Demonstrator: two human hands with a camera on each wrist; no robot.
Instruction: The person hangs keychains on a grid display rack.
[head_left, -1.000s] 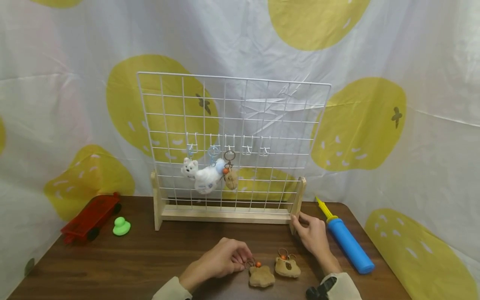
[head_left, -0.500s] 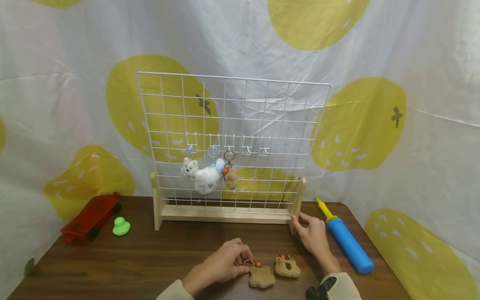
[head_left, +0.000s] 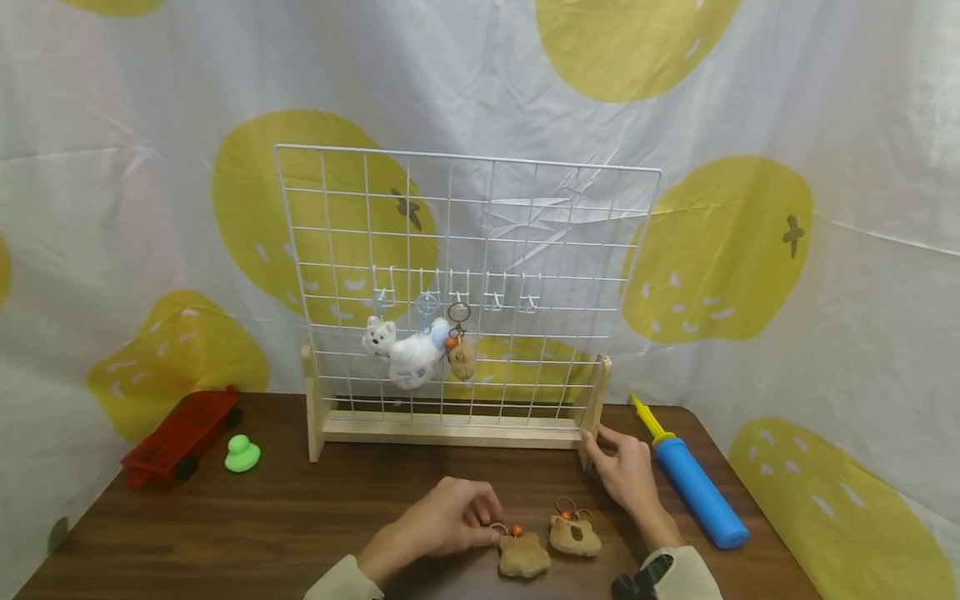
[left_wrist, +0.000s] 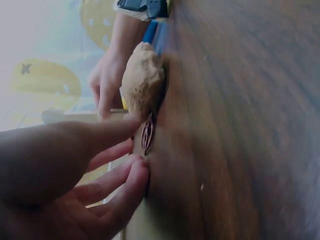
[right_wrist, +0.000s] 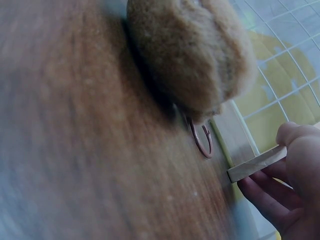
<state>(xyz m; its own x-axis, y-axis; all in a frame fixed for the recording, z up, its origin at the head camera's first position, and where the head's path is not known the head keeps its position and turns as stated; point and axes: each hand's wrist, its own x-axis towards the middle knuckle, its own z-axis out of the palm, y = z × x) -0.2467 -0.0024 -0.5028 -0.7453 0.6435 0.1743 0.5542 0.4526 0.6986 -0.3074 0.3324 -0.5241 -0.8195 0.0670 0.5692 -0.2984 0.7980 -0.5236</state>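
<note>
My left hand [head_left: 450, 521] is at the metal ring [left_wrist: 146, 135] of a brown plush keychain [head_left: 523, 555] on the table. Its thumb and fingertips lie about the ring with a gap between them; no firm pinch shows. A second brown plush keychain [head_left: 575, 534], with an orange bead and a dark oval patch, lies just to the right. My right hand [head_left: 626, 471] grips the wooden right foot [right_wrist: 257, 164] of a white wire grid rack [head_left: 491, 208], thumb on one side and fingers on the other.
On the rack's hooks hang a white bear keychain [head_left: 380, 336], a white and blue plush [head_left: 412, 360] and a brown plush [head_left: 462, 360]; two hooks at right [head_left: 529, 302] hold nothing. A blue pump [head_left: 701, 492], red cart [head_left: 183, 435] and green toy [head_left: 242, 454] lie around.
My left hand shifted slightly right at the keychain's ring, then back left, and its fingers now stand apart from the thumb. The right hand keeps its place on the rack's foot.
</note>
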